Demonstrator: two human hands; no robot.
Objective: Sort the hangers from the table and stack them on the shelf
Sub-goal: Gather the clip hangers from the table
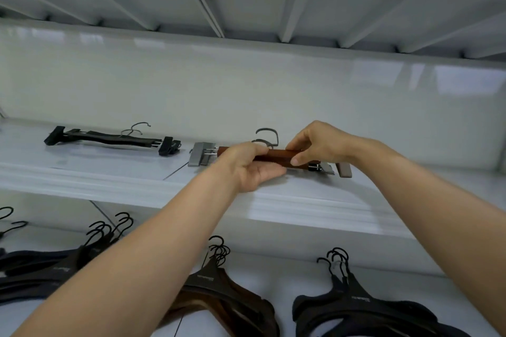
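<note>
Lying nearest are 3 piles of dark coat hangers (356, 306). Beyond, the left hand (246, 167) and right hand (320, 145) each grip the brown clip hanger (273, 155) on the white shelf (82, 172); black clip hangers (109, 139) rest farther left.

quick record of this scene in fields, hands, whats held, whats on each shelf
left hand: grips the brown clip hangers near their left end
right hand: pinches their bar nearer the right end
brown clip hangers: on the upper shelf, two hooks showing
black clip hangers: same shelf, further left, untouched
lower shelf: piles of dark coat hangers, one pile partly brown
</note>
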